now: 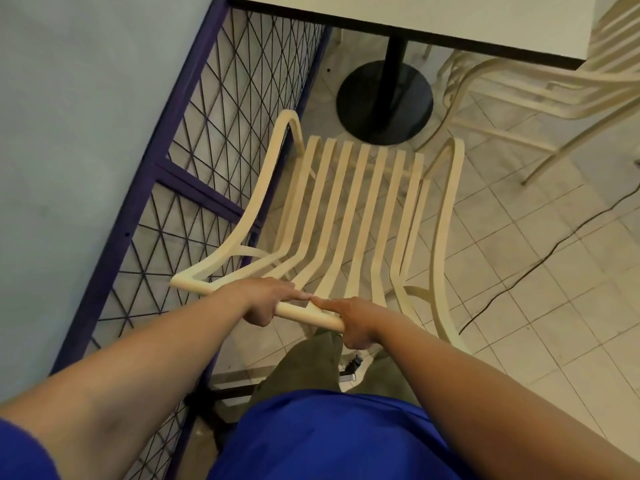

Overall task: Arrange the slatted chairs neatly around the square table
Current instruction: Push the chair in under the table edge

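A cream slatted chair [360, 202] stands right in front of me, its seat pointing toward the square white table [450, 19] at the top. My left hand [266, 299] and my right hand [353, 320] both grip the top rail of its backrest, close together. The chair's front edge lies near the table's round black base [384, 102], a little short of the tabletop edge. A second cream slatted chair [568, 81] stands at the table's right side, partly tucked under the top.
A purple-framed wire mesh fence [207, 140] runs close along the chair's left armrest, with a grey wall behind it. A black cable [540, 268] trails across the tiled floor at right. My legs and blue shirt fill the bottom.
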The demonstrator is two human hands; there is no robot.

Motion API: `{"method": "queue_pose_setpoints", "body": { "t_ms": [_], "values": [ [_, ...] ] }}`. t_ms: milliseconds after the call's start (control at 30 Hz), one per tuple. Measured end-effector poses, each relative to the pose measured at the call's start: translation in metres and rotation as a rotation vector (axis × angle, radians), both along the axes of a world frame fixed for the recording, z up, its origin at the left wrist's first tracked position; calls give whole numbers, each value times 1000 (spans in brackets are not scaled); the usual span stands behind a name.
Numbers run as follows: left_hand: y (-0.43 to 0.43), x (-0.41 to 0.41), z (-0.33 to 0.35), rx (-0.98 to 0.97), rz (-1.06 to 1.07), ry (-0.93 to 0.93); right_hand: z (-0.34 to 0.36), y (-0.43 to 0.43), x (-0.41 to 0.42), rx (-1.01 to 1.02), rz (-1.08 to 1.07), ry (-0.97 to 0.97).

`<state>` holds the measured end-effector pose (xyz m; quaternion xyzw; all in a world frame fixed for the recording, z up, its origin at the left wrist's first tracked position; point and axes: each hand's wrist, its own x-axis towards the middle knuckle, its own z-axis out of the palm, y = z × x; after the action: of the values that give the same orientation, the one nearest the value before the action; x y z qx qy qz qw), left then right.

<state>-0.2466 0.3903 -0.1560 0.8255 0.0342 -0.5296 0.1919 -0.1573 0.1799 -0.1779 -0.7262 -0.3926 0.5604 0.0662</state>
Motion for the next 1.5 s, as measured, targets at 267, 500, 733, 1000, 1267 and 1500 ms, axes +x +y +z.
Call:
{"method": "queue_pose_setpoints", "body": {
  "t_ms": [267,500,733,1000,1267,1500],
  "values": [
    [9,-3,0,4,-19,25,-3,7,-8,16,4,2],
    [29,14,0,28,-24,-16,-2,29,10,21,14,-7],
    [64,48,3,91,-1,-78,3,70,47,55,49,-94],
    [91,70,4,85,-16,-83,10,90,67,35,18,-143],
    [120,58,5,62,-58,-44,6,39,69,35,-52,-232],
    [125,56,-3,108,-32,-55,2,37,74,8,-41,-181]
  ]
}}
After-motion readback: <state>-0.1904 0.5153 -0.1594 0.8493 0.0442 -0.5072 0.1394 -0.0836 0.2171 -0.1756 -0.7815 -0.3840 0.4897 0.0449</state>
